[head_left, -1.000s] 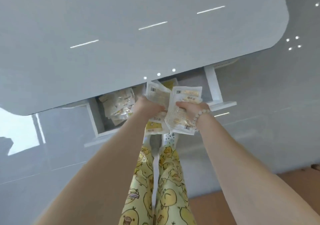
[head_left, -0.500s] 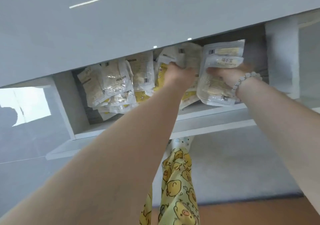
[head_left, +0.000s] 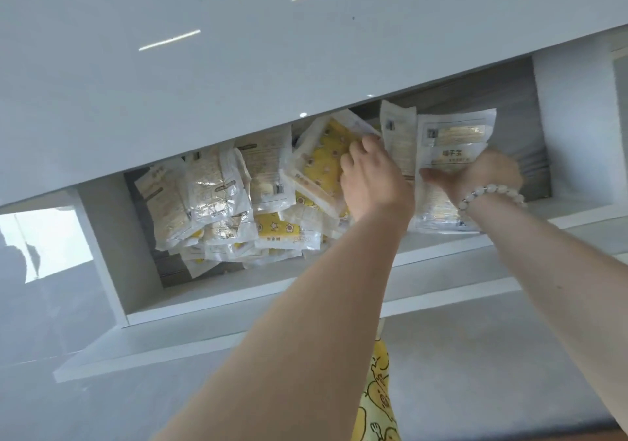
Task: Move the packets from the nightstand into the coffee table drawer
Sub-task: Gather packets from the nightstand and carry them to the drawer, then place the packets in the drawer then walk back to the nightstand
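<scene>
- Both hands have pushed deeper into the open coffee table drawer (head_left: 112,247) than half a second ago
- The left hand (head_left: 372,182) grips a yellow packet (head_left: 326,160), now tilted up over the middle of the drawer
- The right hand (head_left: 482,177), beaded bracelet (head_left: 491,194) at the wrist, clasps a white packet (head_left: 455,141) at the drawer's right end, as before
- A loose heap of packets (head_left: 217,202) fills the drawer's left half, unmoved

The worktop (head_left: 238,66) overhangs the drawer's (head_left: 112,236) rear, hiding it; right hand (head_left: 489,175) motion-blurred, its fingers (head_left: 433,172) indistinct; lower packets (head_left: 238,223) buried.
</scene>
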A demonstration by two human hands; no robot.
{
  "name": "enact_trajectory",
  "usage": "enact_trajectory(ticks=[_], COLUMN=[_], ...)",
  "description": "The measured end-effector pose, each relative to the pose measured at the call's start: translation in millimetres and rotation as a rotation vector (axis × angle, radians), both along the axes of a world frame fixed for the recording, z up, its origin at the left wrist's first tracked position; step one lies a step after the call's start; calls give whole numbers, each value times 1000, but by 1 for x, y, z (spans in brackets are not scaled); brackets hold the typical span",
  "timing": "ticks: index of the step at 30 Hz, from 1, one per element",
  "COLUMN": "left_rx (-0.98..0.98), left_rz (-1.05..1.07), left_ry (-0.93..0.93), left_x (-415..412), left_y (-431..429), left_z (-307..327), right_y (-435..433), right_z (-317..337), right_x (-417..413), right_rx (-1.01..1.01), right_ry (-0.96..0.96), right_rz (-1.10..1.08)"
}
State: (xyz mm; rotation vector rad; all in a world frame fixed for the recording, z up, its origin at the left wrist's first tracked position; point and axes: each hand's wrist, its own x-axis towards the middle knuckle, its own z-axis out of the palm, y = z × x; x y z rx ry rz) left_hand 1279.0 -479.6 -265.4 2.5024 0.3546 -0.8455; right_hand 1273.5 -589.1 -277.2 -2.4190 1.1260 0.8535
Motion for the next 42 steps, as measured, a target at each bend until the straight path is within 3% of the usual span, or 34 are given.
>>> enact_trajectory(ticks=[4,11,16,19,22,27,32,35,42], left_rx=[229,211,207,234,258,264,349,392,512], left_rz=[-58,-186,-426,-517,-539,-427,-338,-168,168], left_ry=[-20,74,184,140,41,-176,-249,-344,-446], left_x=[3,-6,-8,8,32,65,64,47,-19], left_y=[2,29,96,132,152,174,208,234,298], left_z=[2,41,114,184,275,443,570,616,657], right_y=[-6,7,14,16,21,57,128,167,252], right_z=[4,49,149,229,319,467,590,641,690], right_x=[1,-14,-27,-19,6,43,69,74,66], right_rx=[-44,-110,-113,-122,-121,-139,-98,-124,-128], right_ry=[6,-67,-29,-23,-103,-287,-427,-571,-776], right_rz=[32,262,650,860,899,969,1123,1252,1527])
